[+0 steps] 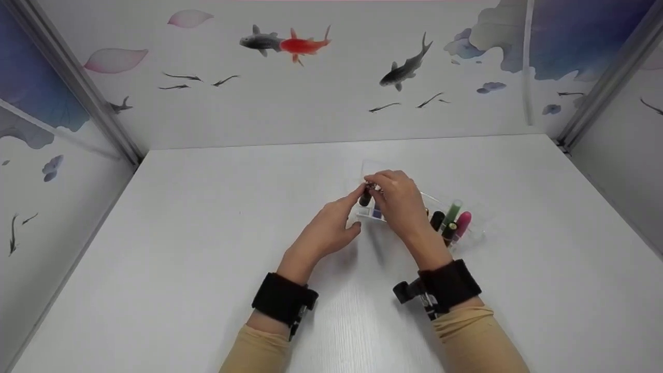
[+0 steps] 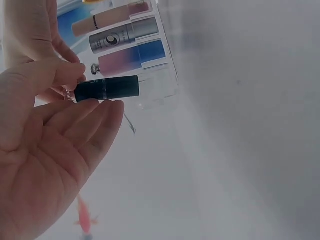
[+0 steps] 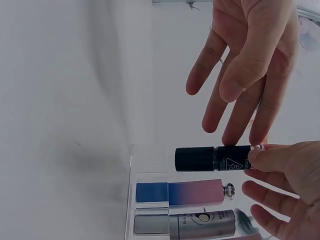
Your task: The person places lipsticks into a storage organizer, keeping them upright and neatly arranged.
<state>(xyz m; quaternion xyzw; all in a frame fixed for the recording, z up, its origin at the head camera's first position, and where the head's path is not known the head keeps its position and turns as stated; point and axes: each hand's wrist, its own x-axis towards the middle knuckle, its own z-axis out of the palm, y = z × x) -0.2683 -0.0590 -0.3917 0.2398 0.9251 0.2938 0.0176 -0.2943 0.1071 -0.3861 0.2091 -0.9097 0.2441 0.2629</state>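
A black lipstick tube (image 3: 200, 159) with small white print is pinched at its end between the thumb and fingers of my right hand (image 1: 401, 204). In the head view the tube (image 1: 365, 198) stands over the left end of a clear organizer (image 2: 171, 60). My left hand (image 1: 329, 228) reaches in from the left, fingers extended, fingertips right at the tube's side. Beside the tube, in the organizer's slots, sit a pink-and-blue tube (image 3: 195, 192), a silver tube (image 3: 205, 224) and a peach tube (image 2: 110, 20). My right hand hides much of the organizer in the head view.
Right of my right hand, a green tube (image 1: 452, 211), a bright pink tube (image 1: 464, 223) and a black tube (image 1: 437, 220) stand together in clear plastic. A white table (image 1: 181, 248) lies underneath, with fish-printed panels (image 1: 311, 103) around its back and sides.
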